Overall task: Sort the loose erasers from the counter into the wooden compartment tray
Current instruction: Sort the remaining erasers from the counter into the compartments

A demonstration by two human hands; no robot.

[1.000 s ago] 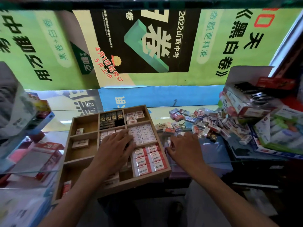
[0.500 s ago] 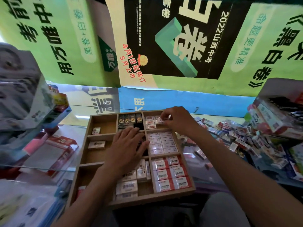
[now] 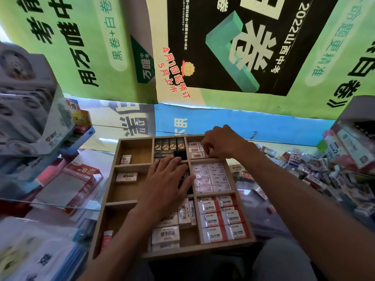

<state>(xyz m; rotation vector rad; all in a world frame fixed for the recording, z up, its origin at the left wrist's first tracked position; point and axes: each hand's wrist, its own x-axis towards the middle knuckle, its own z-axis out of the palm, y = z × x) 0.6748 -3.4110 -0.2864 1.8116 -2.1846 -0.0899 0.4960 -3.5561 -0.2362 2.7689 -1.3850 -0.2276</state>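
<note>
The wooden compartment tray [image 3: 203,249] lies on the glass counter in front of me. Its compartments hold black erasers [image 3: 169,145], white ones [image 3: 211,177] and red-and-white 2B erasers [image 3: 223,218]. My left hand [image 3: 166,183] rests flat on the middle compartment, fingers spread. My right hand [image 3: 221,142] reaches into the far right compartment; its curled fingertips pinch a small white eraser [image 3: 210,153] among the small erasers [image 3: 194,150] there, which is mostly hidden. The loose erasers [image 3: 316,169] are heaped on the counter to the right.
Stacked packaged goods [image 3: 30,110] crowd the left side. A red 2B box [image 3: 77,179] lies beneath the glass. An open display carton [image 3: 353,138] stands at the far right. Green and blue posters [image 3: 101,57] fill the wall behind the counter.
My right hand left the counter beside the tray and moved to the far right compartment, where it stays. My left hand has stayed on the tray's middle.
</note>
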